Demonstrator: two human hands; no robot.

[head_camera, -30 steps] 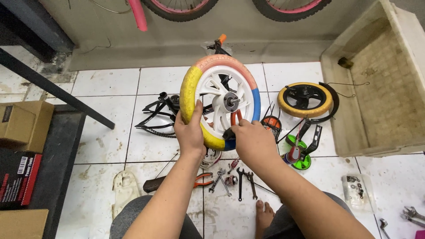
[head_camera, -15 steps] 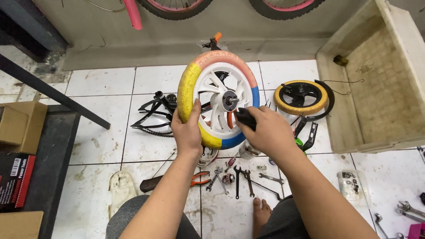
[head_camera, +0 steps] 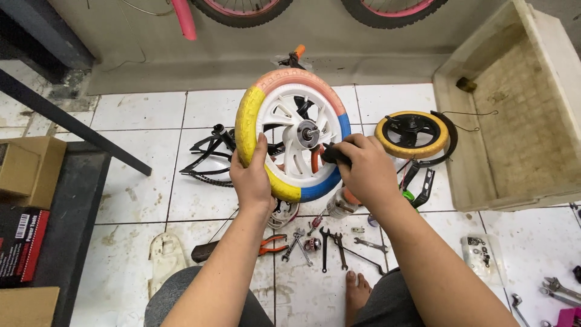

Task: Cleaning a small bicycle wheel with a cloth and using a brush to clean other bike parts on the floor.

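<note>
Wheel: I hold 1 small wheel [head_camera: 295, 134] upright above the tiled floor [head_camera: 151, 151], white spokes, tyre in yellow, pink and blue bands; its axle points near to far, straight at me.
Left hand: my left hand [head_camera: 253, 181] is closed round the yellow stretch of tyre at the wheel's near-left, thumb over the rim.
Right hand: my right hand [head_camera: 362, 171] is curled tight on a dark tool handle [head_camera: 334, 154] just right of the hub [head_camera: 307, 131].
Key relation: the hub lies left of and slightly beyond the right hand, close by; the right hand is the nearer of the 2 to it.
Second wheel: 1 smaller yellow-tyred wheel [head_camera: 412, 134] lies flat on the floor, right of the held one.
Spanners: about 5 spanners [head_camera: 331, 245] lie near my bare foot [head_camera: 356, 288], more at the far right edge.
Pliers: 1 orange-handled pair [head_camera: 271, 243] lies left of the spanners.
Trough: 1 concrete trough [head_camera: 514, 121] stands at right.
Boxes: 3 cardboard boxes [head_camera: 27, 169] sit at left.
</note>
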